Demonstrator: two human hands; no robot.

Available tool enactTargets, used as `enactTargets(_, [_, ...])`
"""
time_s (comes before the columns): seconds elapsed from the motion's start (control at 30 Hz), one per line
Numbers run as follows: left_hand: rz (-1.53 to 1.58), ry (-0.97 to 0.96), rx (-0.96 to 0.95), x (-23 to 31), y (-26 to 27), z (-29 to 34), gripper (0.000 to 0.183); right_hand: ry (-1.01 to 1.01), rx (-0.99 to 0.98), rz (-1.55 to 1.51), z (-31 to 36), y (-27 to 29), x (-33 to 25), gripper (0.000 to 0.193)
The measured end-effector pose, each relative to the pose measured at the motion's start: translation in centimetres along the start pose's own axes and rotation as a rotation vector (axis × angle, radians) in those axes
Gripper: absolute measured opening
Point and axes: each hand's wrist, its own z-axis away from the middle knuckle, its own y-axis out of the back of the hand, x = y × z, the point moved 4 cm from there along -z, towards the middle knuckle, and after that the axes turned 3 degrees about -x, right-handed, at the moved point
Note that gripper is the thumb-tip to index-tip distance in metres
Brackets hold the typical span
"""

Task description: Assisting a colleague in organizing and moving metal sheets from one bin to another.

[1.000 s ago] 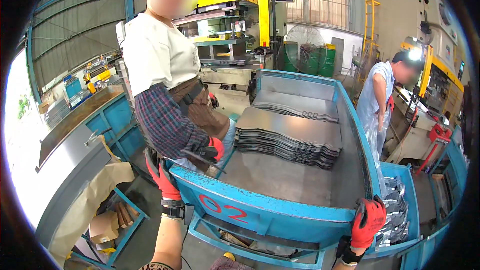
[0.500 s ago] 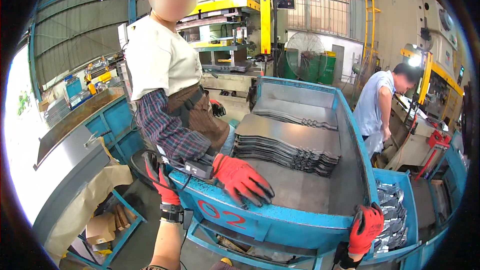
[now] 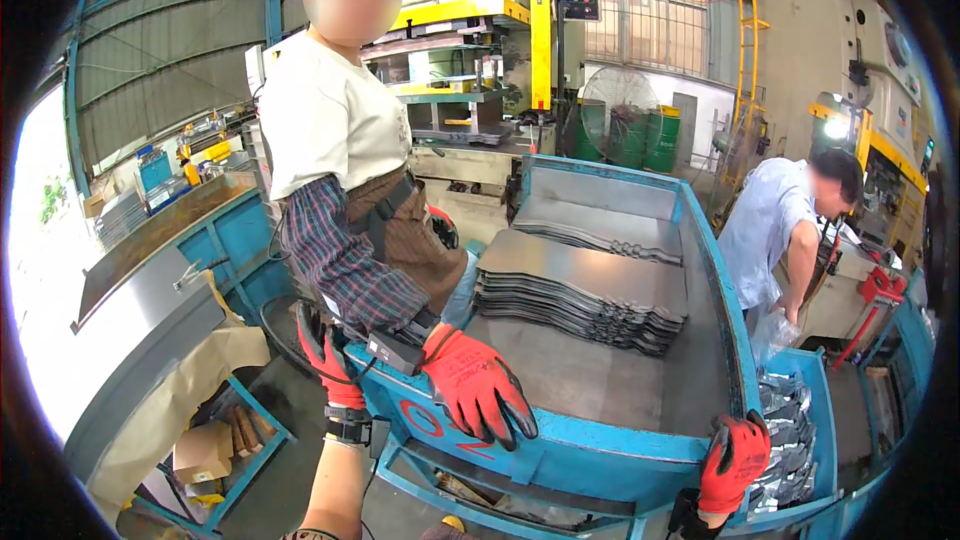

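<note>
"At the near end of the bin, how did each hand stand?"

"Right hand: red glove, fingers bent over the right corner of the rim, gripping it. Left hand: at the left corner, fingers raised. Whether they had closed on the rim, I could not tell."

"Position of the bin?"

"Directly ahead, between those two hands. Blue, open-topped, red marking on the near wall. Inside lay a stack of thin grey sheets with wavy near edges; a lower stack lay behind it."

"Other contact?"

"Co-worker's hand, also red-gloved, lay across the near rim, just right of the left hand, fingers loosely spread and pointing down. Contact with the rim was unclear. A black box sat at that wrist, below a plaid sleeve."

"And to the right?"

"A small bin, also blue, holding grey metal parts. Beyond it a person in a light blue shirt bent forward, a clear bag at the hands. Farther back: a fan and green drums."
</note>
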Motion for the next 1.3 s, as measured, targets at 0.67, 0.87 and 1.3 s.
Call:
enactTargets(0.67, [-0.056,0.062,0.013,-0.6,0.4,0.4,0.061,-0.002,-0.031,-0.018,1.0,-0.6,0.7,0.026])
enactTargets(0.87, [-0.155,-0.029,0.02,-1.0,1.0,0.6,0.059,0.001,-0.036,0.029,1.2,-0.8,1.0,0.023])
enactTargets(1.3, [-0.08,0.144,0.095,-3.0,1.7,1.8,0.063,0.076,0.056,-0.005,-1.6,2.0,-2.1,0.014])
